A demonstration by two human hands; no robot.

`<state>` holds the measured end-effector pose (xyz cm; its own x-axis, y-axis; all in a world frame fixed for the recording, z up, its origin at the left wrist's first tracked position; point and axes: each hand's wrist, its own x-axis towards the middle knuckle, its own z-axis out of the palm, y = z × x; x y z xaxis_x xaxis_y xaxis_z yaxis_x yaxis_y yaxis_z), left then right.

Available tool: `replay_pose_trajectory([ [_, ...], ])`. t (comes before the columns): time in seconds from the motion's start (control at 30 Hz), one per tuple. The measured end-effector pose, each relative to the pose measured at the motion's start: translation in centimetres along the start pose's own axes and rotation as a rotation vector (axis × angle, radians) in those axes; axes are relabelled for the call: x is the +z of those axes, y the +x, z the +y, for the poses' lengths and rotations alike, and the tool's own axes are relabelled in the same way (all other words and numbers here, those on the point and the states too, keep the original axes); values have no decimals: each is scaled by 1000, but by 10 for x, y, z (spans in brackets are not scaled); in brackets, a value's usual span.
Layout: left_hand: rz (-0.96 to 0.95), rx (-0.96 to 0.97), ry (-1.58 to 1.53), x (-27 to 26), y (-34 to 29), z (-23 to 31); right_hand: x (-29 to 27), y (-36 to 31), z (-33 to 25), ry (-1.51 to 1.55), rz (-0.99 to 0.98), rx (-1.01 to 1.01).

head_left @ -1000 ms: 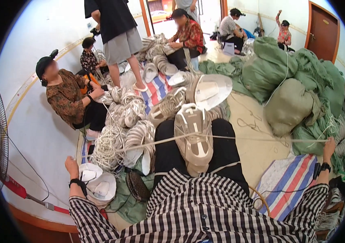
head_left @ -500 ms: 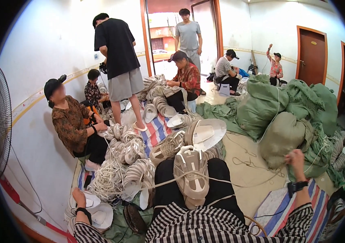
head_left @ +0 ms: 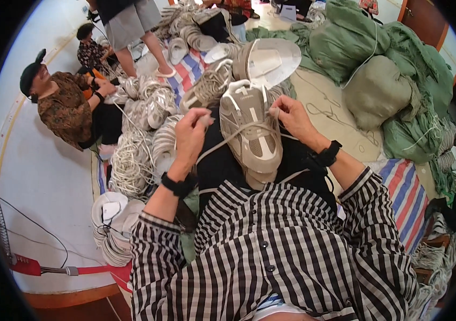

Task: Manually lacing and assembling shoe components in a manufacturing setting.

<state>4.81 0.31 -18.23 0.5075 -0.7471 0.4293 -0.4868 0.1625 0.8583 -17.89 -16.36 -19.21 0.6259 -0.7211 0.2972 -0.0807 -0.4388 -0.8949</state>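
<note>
On my lap sits a beige and white sneaker upper [head_left: 250, 109], toe toward me. A pale shoelace [head_left: 220, 143] crosses over its toe and runs off to both sides. My left hand [head_left: 189, 138] is raised just left of the shoe, thumb and fingers pinched together. To the right of the shoe, my right hand [head_left: 296, 120] pinches close to its upper edge. What lies between the fingertips of either hand is too small to make out. Dark bands circle both wrists.
Tangled white laces [head_left: 131, 168] and stacked shoe uppers [head_left: 114, 219] lie at my left. Another sneaker upper [head_left: 268, 61] stands beyond my knees. Green sacks [head_left: 345, 40] fill the right side, over a striped sheet [head_left: 399, 187]. A seated co-worker [head_left: 67, 104] is at far left.
My hands have come in from wide apart on both sides to beside the shoe. The lace, stretched outward before, now hangs slacker. The view has tilted down.
</note>
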Motion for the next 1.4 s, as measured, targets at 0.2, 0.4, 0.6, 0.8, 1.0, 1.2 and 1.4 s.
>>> replay_pose_trajectory([
  [0.2,-94,-111,-235,48,-17,-5,6,-22,25,72,38,-1],
  [0.4,-138,-102,-106,54,-27,-9,8,-26,26,99,106,-50],
  [0.6,-116,-66,-80,50,-31,-11,13,-22,17,-26,121,-68],
  [0.8,-72,-80,-118,51,-31,-10,14,-25,4,-306,150,-164],
  [1.0,-39,67,14,55,-27,-4,10,-14,-11,-548,57,-369],
  [1.2,-68,169,185,49,-28,-4,3,-10,-5,-304,-52,-149],
  [1.4,-82,250,175,51,-27,2,4,-13,0,-216,-64,-135],
])
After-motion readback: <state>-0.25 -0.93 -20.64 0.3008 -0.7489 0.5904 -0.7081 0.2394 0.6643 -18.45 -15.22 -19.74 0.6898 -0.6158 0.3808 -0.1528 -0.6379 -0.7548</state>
